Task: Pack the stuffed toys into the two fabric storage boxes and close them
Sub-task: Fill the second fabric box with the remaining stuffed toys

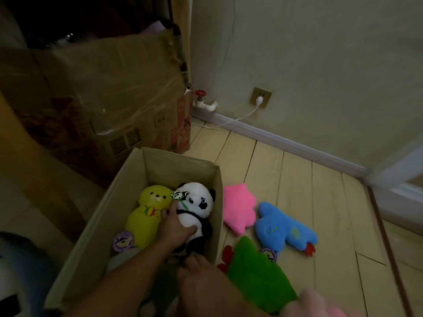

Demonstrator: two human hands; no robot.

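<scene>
An open beige fabric storage box (104, 211) stands on the floor. Inside it lie a yellow bear toy (146, 216), a black-and-white panda toy (200, 200) and a small purple toy (123, 241). My left hand (175, 227) grips the panda, thumb across its belly, fingers between it and the bear. My right hand (201, 282) is low at the box's near right corner, and its fingers are hard to make out. On the floor to the right of the box lie a pink toy (239, 209), a blue toy (281, 227) and a green toy (258, 277).
A large taped cardboard box (91, 92) stands behind the fabric box. The wall has a socket with a white plug (261, 98) and a red valve (201, 94). Another small purple toy (269, 253) lies beside the green one. A blurred pink shape (315, 303) fills the bottom right.
</scene>
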